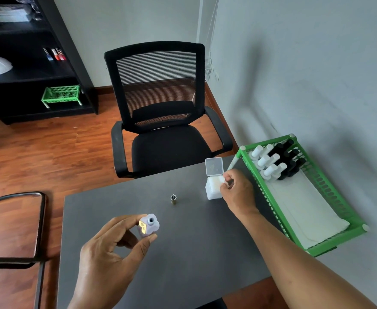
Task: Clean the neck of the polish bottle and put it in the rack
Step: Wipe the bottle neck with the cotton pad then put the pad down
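Head view: my left hand [107, 253] pinches the uncapped polish bottle [149, 225] upright; right hand [238, 190], at two o'clock, plucks a pad [222, 179].

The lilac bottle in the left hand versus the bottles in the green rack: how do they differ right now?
The lilac bottle is uncapped with its neck open; the rack bottles all wear white or black caps. The lilac bottle is gripped by the left hand over the table; the rack bottles stand clustered at the far end of the green rack, on its white liner. Both are small polish bottles.
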